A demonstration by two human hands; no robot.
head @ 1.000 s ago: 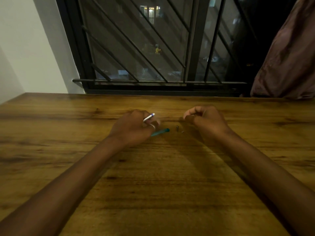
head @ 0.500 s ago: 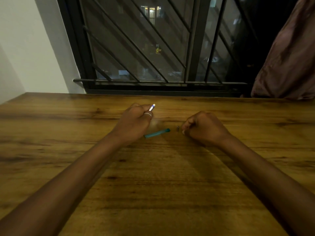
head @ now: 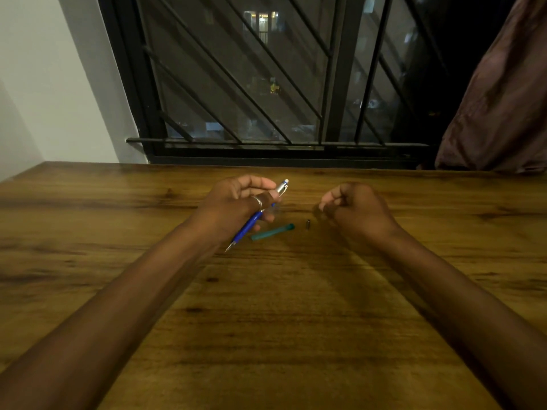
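Our left hand (head: 233, 202) grips the blue, silver-capped mechanical pencil (head: 251, 223), tip slanting near-left. Our curled right hand (head: 355, 211), contents unclear, sits nearest the tiny dark metal sleeve (head: 307, 224).

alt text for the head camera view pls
A left hand grips a blue mechanical pencil above a wooden table; the right hand is curled beside it. A teal tube and a small dark cylinder lie between them, with a barred window behind.
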